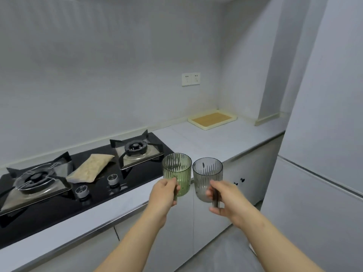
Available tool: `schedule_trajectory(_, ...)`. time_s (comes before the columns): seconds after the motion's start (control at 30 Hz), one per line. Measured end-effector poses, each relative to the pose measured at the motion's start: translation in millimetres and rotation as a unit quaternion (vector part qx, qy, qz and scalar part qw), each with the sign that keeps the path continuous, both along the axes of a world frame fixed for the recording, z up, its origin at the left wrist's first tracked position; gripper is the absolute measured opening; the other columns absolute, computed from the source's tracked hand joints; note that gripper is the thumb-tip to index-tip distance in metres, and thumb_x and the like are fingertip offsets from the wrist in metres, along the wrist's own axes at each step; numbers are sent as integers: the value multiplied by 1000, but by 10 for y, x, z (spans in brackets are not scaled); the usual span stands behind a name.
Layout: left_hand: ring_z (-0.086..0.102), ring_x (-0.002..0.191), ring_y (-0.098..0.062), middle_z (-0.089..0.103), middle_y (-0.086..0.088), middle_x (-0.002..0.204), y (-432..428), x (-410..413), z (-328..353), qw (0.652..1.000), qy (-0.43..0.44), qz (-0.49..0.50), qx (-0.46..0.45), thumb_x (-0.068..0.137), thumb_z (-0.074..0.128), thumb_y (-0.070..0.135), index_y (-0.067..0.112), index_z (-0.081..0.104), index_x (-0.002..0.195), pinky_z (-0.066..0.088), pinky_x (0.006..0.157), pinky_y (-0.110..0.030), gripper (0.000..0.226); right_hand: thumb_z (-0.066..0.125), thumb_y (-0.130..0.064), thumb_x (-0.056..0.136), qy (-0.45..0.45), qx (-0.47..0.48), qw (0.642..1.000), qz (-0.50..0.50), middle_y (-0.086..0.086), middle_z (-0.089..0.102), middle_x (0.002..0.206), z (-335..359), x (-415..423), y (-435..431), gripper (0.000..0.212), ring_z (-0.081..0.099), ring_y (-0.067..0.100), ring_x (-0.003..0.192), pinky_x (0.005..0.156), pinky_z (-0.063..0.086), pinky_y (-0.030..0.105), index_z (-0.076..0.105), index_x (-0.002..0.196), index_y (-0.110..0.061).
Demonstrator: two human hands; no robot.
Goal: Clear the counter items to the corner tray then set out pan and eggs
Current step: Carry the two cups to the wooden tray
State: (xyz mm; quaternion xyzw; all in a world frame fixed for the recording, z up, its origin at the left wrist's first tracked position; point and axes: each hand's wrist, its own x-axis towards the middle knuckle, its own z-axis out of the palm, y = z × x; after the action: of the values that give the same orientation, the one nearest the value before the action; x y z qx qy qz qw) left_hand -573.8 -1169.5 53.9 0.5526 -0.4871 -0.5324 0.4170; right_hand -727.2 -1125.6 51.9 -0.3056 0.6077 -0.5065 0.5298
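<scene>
My left hand (164, 192) grips the handle of a green ribbed see-through cup (176, 171), held upright in the air above the counter's front edge. Beside it, my right hand (220, 199) grips the handle of a grey ribbed see-through cup (207, 177), also upright. The two cups hang close together without touching. A cream tray (204, 126) with a tan mat inside lies in the far corner of the counter, well beyond both cups. A clear bag of pale grains (89, 168) lies on the black stove between the two burners.
The black gas stove (59, 201) fills the counter's left part, with a wire rack (33, 177) on the left burner and two knobs at the front. Pale counter (206, 146) stretches from stove to tray. A white fridge (324, 173) stands at right. A wall socket (191, 79) sits above.
</scene>
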Motion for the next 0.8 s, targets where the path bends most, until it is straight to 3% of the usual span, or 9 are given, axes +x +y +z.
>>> schedule_trajectory(0.47,52,81,-18,59,-5,84,-2126,-1824,-125,999,4,-13,34,98,41,20,14,53,77,45,74,-34,25,48,-27,96,13,-5,999,-31,0,60,78,-76,-1794,-2035,18,55,10,68,52,49,23,53,81,-16)
schedule_trajectory(0.8,47,72,-18,56,-6,82,-3530,-2736,-112,999,-5,-14,42,96,40,18,10,51,78,43,62,-27,22,49,-25,94,10,11,1000,-27,4,62,81,-25,-2773,-3480,18,56,14,76,65,51,31,54,80,-15)
